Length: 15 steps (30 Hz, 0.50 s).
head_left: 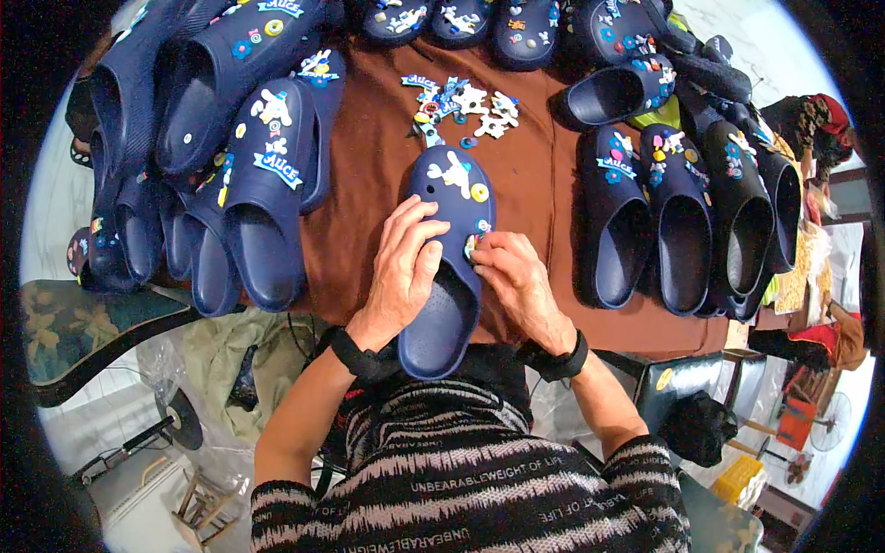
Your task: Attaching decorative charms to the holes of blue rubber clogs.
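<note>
A navy clog [436, 327] lies in front of me at the table's near edge, toe pointing away. A white character charm and a yellow ring charm [479, 193] sit on its toe, with a small round charm lower on the right side. My left hand [402, 267] grips the clog's upper from the left, fingers across the top. At the upper's right side, my right hand [510, 274] pinches a small shoe charm [470, 247] against the clog; the fingers hide most of it. Beyond the toe lies a pile of loose charms [461, 106] in white, blue and yellow.
Decorated navy clogs [267, 207] are stacked at the left, with more clogs [619, 217] at the right and along the back. A brown cloth [369, 120] covers the table. Beside the table's left end stands a patterned seat [92, 323]. Another person [816, 124] is at the far right.
</note>
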{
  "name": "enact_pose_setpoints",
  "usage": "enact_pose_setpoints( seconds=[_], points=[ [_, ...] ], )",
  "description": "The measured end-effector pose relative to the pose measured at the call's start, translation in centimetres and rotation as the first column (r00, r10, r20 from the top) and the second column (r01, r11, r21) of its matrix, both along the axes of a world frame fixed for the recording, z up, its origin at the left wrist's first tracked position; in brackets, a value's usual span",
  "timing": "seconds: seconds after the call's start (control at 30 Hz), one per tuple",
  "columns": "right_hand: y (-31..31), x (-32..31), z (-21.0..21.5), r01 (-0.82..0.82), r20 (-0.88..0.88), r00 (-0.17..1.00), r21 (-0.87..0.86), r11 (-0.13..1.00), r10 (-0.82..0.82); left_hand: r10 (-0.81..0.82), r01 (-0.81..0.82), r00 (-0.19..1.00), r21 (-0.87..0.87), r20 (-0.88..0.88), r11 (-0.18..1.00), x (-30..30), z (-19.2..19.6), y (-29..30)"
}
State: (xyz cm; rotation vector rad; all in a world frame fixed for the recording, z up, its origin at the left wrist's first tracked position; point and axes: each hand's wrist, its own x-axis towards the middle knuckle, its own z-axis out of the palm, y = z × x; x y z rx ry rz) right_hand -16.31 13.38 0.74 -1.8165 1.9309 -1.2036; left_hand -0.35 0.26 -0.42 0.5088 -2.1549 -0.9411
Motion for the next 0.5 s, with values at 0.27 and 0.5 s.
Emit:
enact_pose_setpoints(
  seconds=[0.27, 0.5],
  points=[
    [-0.1, -0.2, 0.7, -0.102, -0.173, 0.978, 0.077, 0.992, 0.114, -0.046, 0.046, 0.999, 0.039, 0.020, 0.998, 0.0, -0.1, -0.2],
    [1.3, -0.8, 1.8, 0.018, 0.548, 0.830, 0.165, 0.986, -0.106, -0.057, 0.057, 0.998, 0.009, 0.033, 0.998, 0.3, -0.1, -0.3]
  ],
)
